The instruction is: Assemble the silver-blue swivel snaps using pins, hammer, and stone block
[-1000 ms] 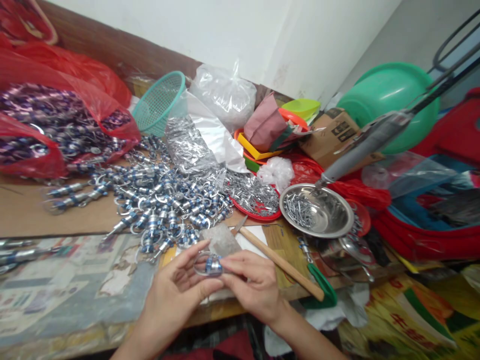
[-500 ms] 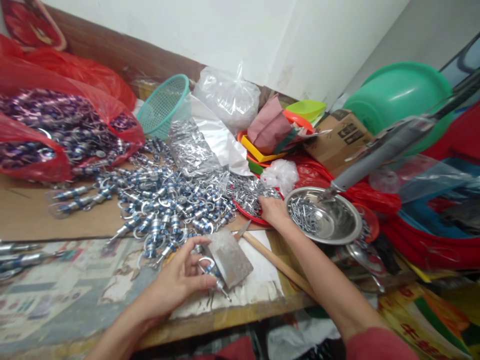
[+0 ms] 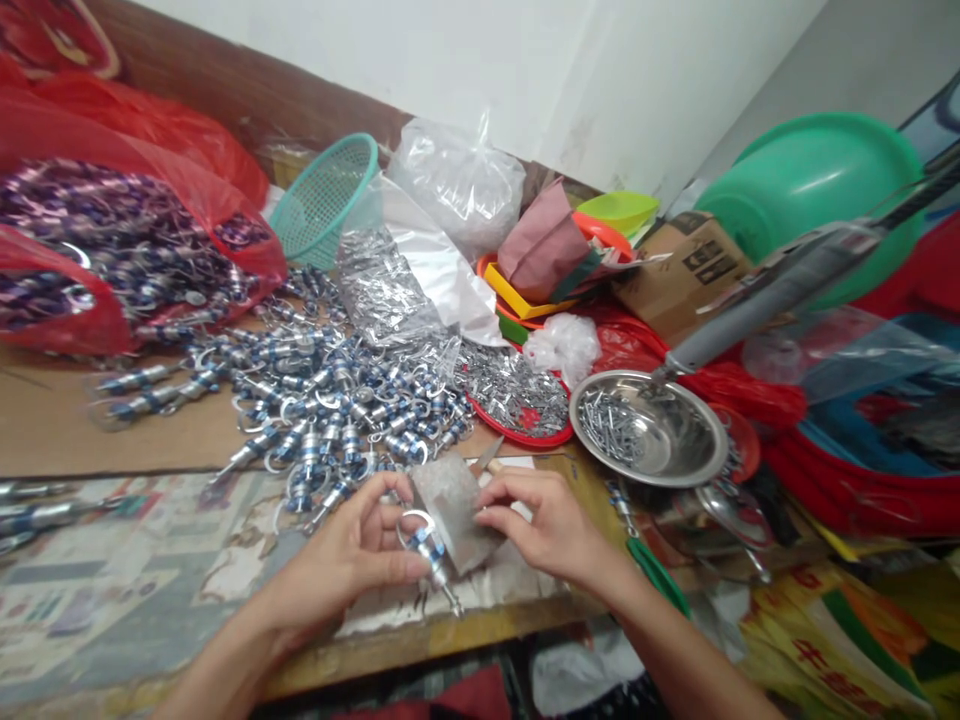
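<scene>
My left hand (image 3: 367, 545) is closed on a silver-and-blue metal fitting with a ring (image 3: 429, 550), its thin tip pointing down toward the table's front edge. Right beside it is a grey metal block (image 3: 450, 490). Over the block's right side is my right hand (image 3: 536, 515), thumb and forefinger pinched together; whatever they hold is too small to make out. Behind the block is a heap of similar fittings (image 3: 337, 385). A red tray (image 3: 551, 441) of small silver metal pieces lies beyond my right hand. A knife blade and wooden handle (image 3: 491, 462) are partly hidden behind my right hand.
On the right stands a steel bowl (image 3: 675, 440) with metal pins, under a grey tool (image 3: 780, 290). A red plastic bag (image 3: 97, 315) of fittings lies at left, near a turquoise basket (image 3: 322, 200). A green cord (image 3: 656, 575) hangs at the table's edge.
My right hand has moved from the red tray back to the metal block, beside my left hand. The left hand keeps the fitting in nearly the same place.
</scene>
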### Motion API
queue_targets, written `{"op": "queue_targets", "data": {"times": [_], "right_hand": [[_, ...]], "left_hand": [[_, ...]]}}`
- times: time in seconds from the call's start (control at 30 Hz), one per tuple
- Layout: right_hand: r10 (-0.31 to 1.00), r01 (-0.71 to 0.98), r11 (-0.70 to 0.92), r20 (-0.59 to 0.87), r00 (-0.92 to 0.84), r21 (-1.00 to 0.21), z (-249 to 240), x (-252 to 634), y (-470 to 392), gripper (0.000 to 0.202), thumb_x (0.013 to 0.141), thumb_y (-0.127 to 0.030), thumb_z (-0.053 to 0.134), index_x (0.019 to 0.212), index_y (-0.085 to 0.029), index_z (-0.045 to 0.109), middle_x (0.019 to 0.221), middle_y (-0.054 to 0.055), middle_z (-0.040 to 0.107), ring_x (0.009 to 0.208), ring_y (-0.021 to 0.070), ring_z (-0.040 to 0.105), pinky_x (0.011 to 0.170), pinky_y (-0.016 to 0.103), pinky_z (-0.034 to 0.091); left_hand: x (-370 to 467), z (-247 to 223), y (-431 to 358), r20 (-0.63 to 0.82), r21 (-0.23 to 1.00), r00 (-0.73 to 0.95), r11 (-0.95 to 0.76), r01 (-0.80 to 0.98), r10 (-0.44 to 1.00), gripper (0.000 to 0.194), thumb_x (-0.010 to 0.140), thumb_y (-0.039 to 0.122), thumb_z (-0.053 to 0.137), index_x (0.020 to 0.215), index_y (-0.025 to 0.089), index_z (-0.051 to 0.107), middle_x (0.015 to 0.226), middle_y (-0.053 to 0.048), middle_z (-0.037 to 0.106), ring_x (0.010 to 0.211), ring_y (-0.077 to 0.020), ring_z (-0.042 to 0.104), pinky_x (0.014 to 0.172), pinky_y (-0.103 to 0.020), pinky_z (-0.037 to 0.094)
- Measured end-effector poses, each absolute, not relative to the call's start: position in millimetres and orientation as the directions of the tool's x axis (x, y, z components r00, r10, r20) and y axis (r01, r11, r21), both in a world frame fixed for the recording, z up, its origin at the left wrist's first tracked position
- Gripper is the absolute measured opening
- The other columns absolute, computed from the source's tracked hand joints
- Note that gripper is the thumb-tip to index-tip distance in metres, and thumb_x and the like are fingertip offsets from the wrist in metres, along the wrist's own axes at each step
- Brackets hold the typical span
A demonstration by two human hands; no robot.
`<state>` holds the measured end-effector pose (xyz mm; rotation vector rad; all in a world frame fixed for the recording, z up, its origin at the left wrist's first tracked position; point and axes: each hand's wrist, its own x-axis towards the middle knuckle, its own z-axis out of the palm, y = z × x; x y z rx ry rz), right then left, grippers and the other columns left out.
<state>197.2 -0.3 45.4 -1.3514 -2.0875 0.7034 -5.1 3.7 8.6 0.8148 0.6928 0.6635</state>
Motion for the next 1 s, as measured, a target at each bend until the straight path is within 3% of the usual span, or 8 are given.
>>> {"op": "queue_targets", "data": {"times": [0.2,0.33,0.53,0.8,1.0], "right_hand": [[0.883,0.665,0.395,0.063,-0.465,-0.634,52,193,-1,0.008,0.074,-0.015,0.06,0.07,-0.018,0.066,0.067,-0.001,0.064,0.066,0.0113,0.055,0.063,0.02,0.039],[0.851,0.69,0.407,-0.026,-0.525,-0.598,48,178,8,0.009,0.073,-0.015,0.059,0.072,-0.018,0.067,0.067,-0.001,0.065,0.064,0.0111,0.055,0.063,0.021,0.037],[0.914,0.645,0.08,-0.202,-0.351,-0.76,33,168,11,0.008,0.067,-0.02,0.063,0.071,-0.015,0.067,0.057,-0.001,0.06,0.05,0.0088,0.05,0.046,0.017,0.033],[0.95,0.569,-0.038,-0.207,-0.236,-0.821,26,169,10,0.008,0.064,-0.014,0.061,0.069,-0.013,0.067,0.058,0.0,0.061,0.05,0.0085,0.049,0.047,0.018,0.035],[0.967,0.705,0.087,-0.11,-0.229,-0.704,22,162,11,0.008,0.066,-0.02,0.062,0.067,-0.017,0.068,0.053,-0.001,0.06,0.048,0.0092,0.048,0.045,0.019,0.031]], "left_hand": [[0,16,9,-0.322,0.859,0.596,0.492,-0.144,0.736,0.044,0.06,0.009,0.071,0.08,0.022,0.034,0.068,0.006,0.061,0.06,-0.0082,0.057,0.056,-0.02,0.041],[0,10,12,-0.308,0.85,0.616,0.5,-0.163,0.725,0.046,0.059,0.009,0.072,0.078,0.022,0.032,0.065,0.006,0.063,0.058,-0.0094,0.058,0.056,-0.022,0.042],[-1,5,8,-0.298,0.846,0.598,0.496,-0.195,0.744,0.044,0.06,0.009,0.07,0.08,0.022,0.034,0.069,0.005,0.064,0.063,-0.0112,0.06,0.059,-0.023,0.043],[0,5,10,-0.297,0.845,0.596,0.496,-0.2,0.746,0.043,0.06,0.009,0.07,0.079,0.022,0.034,0.066,0.005,0.064,0.059,-0.0103,0.059,0.057,-0.022,0.043],[0,0,9,-0.284,0.841,0.609,0.497,-0.212,0.74,0.043,0.061,0.008,0.07,0.08,0.022,0.034,0.065,0.005,0.064,0.062,-0.0123,0.061,0.057,-0.023,0.043]]}}
